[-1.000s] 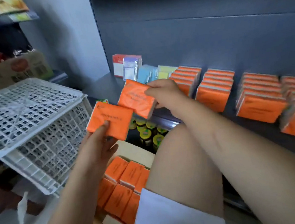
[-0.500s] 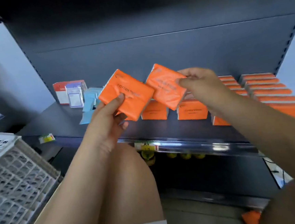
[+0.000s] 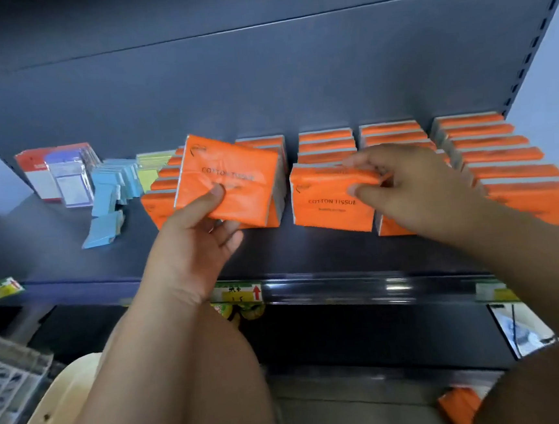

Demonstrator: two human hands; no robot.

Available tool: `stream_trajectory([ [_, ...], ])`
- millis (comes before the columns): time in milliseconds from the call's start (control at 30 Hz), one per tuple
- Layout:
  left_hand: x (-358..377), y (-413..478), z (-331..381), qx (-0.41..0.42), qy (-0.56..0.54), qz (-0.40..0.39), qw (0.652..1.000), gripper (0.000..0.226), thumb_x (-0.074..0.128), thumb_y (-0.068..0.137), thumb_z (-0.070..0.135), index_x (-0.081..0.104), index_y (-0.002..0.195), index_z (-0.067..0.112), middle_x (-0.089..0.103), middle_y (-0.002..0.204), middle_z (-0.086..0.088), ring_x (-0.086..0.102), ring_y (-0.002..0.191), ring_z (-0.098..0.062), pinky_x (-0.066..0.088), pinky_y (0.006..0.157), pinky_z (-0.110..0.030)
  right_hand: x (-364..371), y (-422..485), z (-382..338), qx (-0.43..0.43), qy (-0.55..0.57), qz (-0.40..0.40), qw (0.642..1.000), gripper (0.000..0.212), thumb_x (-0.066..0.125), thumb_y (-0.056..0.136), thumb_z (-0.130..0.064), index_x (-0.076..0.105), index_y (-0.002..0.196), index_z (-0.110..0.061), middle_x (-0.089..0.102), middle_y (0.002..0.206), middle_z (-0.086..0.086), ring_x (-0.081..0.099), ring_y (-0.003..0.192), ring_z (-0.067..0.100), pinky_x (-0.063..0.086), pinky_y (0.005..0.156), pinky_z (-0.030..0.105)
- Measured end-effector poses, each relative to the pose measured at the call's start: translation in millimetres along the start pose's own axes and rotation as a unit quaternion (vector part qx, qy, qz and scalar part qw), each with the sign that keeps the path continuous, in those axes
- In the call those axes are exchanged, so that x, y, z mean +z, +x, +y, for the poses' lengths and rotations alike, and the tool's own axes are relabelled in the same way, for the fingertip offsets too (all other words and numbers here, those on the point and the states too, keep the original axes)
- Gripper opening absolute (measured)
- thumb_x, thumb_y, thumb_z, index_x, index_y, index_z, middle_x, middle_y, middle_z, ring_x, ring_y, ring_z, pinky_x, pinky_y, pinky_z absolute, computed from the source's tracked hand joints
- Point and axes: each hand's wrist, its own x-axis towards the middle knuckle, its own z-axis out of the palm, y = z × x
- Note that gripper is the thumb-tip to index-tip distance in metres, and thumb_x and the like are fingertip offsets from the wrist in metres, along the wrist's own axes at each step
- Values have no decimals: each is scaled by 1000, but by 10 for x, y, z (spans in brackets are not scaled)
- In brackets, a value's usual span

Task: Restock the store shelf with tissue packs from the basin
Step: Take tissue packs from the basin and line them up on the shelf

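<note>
One orange tissue pack (image 3: 333,200) stands at the near end of a middle row on the shelf (image 3: 56,261). Its top edge is pinched between the thumb and curled fingertips of the right hand (image 3: 418,196). A second pack (image 3: 231,182) is held tilted above the rows further left. The left hand (image 3: 193,243) grips its lower edge, thumb pressed flat on the face and fingers curled behind.

The likely trouble is that the standing pack is soft and has nothing in front of it, so a careless release could tip it toward the near shelf lip (a stray pack (image 3: 460,405) lies low down at the near right). Pushing the tilted pack in at an angle might topple its row (image 3: 166,174). It could also nudge the loose blue packets (image 3: 108,206) just to the left.
</note>
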Motion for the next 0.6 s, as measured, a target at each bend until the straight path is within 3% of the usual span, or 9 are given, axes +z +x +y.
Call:
stream_trajectory([
  [33, -4, 11, -7, -3, 5, 3, 1000, 20, 72, 83, 32, 69, 103, 29, 74, 98, 7, 72, 81, -13, 49, 75, -30, 40, -8, 41, -10, -5, -13, 1000, 37, 74, 93, -22, 69, 129, -26, 68, 118, -10, 59, 106, 0, 34, 93, 4],
  [100, -8, 32, -19, -9, 8, 9, 1000, 24, 73, 84, 31, 68, 108, 29, 75, 103, 6, 72, 84, -14, 50, 77, -31, 118, 6, 145, -30, -37, -47, 998, 39, 74, 92, -23, 68, 130, -22, 69, 124, -3, 64, 107, 16, 44, 92, 25],
  [233, -6, 41, -43, -6, -2, 13, 1000, 24, 71, 89, 29, 66, 113, 29, 76, 102, 6, 72, 86, -15, 50, 79, -31, 241, 85, 243, -66, -126, -69, 987, 41, 72, 93, -25, 66, 133, -18, 65, 131, 2, 60, 119, 22, 43, 97, 31],
  [367, -21, 14, -57, -1, -6, 7, 1000, 31, 72, 86, 27, 66, 117, 27, 76, 100, 6, 73, 82, -14, 54, 74, -29, 326, 88, 229, -80, -181, -68, 978, 38, 68, 94, -27, 66, 131, -15, 65, 127, 6, 59, 117, 26, 49, 99, 41],
  [600, -4, -40, -88, -3, -57, 23, 998, 37, 69, 91, 5, 65, 127, 10, 76, 116, -8, 76, 103, -22, 63, 82, -33, 428, 78, 235, -89, -281, -49, 955, 31, 62, 93, -30, 70, 115, -10, 63, 117, 7, 52, 111, 26, 51, 94, 43],
])
